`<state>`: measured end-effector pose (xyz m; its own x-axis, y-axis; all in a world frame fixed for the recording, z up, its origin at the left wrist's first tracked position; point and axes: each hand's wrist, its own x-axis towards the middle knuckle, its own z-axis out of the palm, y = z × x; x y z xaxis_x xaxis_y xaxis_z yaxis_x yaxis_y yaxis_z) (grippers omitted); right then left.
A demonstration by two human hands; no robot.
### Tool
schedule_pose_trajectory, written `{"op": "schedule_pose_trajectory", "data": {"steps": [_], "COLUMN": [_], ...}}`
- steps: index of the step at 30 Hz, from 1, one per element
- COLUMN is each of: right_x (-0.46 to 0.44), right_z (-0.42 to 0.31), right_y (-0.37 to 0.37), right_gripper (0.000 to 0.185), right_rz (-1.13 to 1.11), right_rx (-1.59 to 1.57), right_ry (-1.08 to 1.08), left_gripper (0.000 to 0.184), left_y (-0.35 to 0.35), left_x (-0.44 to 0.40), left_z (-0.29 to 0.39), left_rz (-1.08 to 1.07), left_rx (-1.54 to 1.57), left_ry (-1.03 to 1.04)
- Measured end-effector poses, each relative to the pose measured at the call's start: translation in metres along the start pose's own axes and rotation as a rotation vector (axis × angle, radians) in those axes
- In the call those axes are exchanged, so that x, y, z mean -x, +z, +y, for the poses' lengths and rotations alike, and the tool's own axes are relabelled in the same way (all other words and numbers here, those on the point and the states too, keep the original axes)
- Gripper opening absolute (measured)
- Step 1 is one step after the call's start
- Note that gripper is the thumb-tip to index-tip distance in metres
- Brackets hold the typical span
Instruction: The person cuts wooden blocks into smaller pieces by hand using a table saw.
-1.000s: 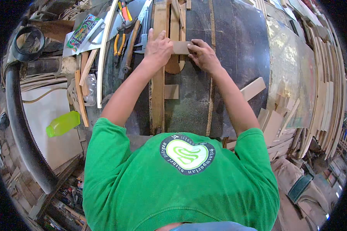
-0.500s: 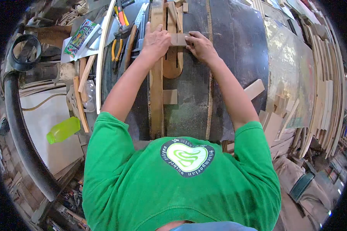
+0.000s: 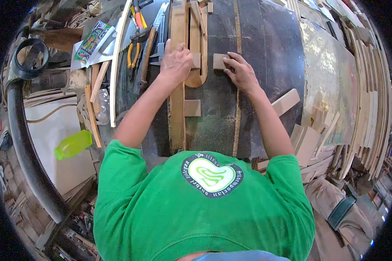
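My left hand is on the long wooden fence strip, its fingers closed on a small wood block that pokes out to the right. Part of that block is hidden under the hand. My right hand pinches a second small wood block at its right end, over the dark tabletop. A gap separates the two blocks. Between them lies a round-ended wooden insert with dark slots. Closer to my body, another small block sits against the strip's right side.
Left of the strip lie calipers, orange-handled pliers and a wooden-handled tool. A loose board piece rests at the right, near stacked wood strips. A green bottle lies at far left.
Wood that spanned both hands over the slotted insert now shows as two separate blocks. Both hands have come toward my body, and my right hand has shifted right with its block.
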<state>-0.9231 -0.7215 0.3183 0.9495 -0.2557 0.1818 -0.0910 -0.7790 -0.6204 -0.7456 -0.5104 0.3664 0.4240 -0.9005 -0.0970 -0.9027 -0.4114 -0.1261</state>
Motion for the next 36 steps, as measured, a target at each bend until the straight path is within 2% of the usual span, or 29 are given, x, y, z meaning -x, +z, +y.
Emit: {"op": "schedule_pose_trajectory", "data": {"steps": [5,9,11,12,15,16,17,20,22,23,25,26,29,31,33,34,36], "right_x": [0.037,0.054,0.057,0.059,0.058,0.058,0.058,0.052,0.047,0.044,0.038,0.038,0.038,0.041,0.043,0.044,0.046], "right_z": [-0.006,-0.009,-0.012,-0.013,-0.016,-0.015,-0.02,-0.046,-0.064,-0.071,-0.083,-0.086,-0.086,-0.081,-0.08,-0.081,-0.083], "right_y": [-0.001,-0.002,-0.004,-0.006,0.002,0.007,0.013,0.041,0.055,0.06,0.068,0.071,0.075,0.075,0.07,0.069,0.068], "right_gripper": [0.042,0.044,0.045,0.045,0.044,0.043,0.043,0.041,0.039,0.037,0.037,0.037,0.036,0.036,0.036,0.037,0.039], "right_rz": [0.024,0.006,0.008,0.008,0.02,0.031,0.03,0.037,0.104,0.11,0.089,0.061,0.09,0.066,0.043,0.03,0.007], "right_rx": [-0.017,-0.024,-0.016,0.001,-0.025,-0.066,-0.061,-0.113,-0.116,-0.131,-0.141,-0.146,-0.164,-0.19,-0.208,-0.241,-0.265], "right_ry": [0.01,0.062,0.057,0.049,0.004,-0.021,-0.027,-0.009,-0.051,-0.036,-0.018,-0.001,0.014,0.006,-0.003,0.005,0.041], "left_gripper": [0.035,0.037,0.04,0.05,0.059,0.067,0.067,0.065,0.053,0.053,0.041,0.029,0.025,0.027,0.031,0.022,0.017], "left_y": [-0.004,-0.028,-0.034,-0.025,-0.02,-0.009,-0.005,-0.001,-0.002,-0.003,-0.008,-0.008,0.004,0.003,0.005,0.004,0.012], "left_x": [0.052,0.108,0.128,0.133,0.137,0.138,0.139,0.141,0.147,0.146,0.145,0.141,0.127,0.112,0.095,0.088,0.078], "left_z": [0.021,0.044,0.054,0.058,0.07,0.07,0.072,0.074,0.074,0.071,0.065,0.059,0.04,0.033,0.033,0.033,0.034], "left_rz": [-0.016,0.081,-0.017,-0.077,-0.006,-0.066,-0.06,-0.085,0.132,0.132,0.213,0.242,0.276,0.246,0.279,0.292,0.275], "left_rx": [0.073,0.255,0.26,0.239,0.201,0.202,0.203,0.246,0.387,0.381,0.513,0.521,0.46,0.44,0.334,0.308,0.23], "left_ry": [-0.003,0.033,0.067,0.065,0.067,0.095,0.09,0.094,0.075,0.077,-0.069,-0.123,-0.17,-0.163,-0.058,-0.004,0.009]}}
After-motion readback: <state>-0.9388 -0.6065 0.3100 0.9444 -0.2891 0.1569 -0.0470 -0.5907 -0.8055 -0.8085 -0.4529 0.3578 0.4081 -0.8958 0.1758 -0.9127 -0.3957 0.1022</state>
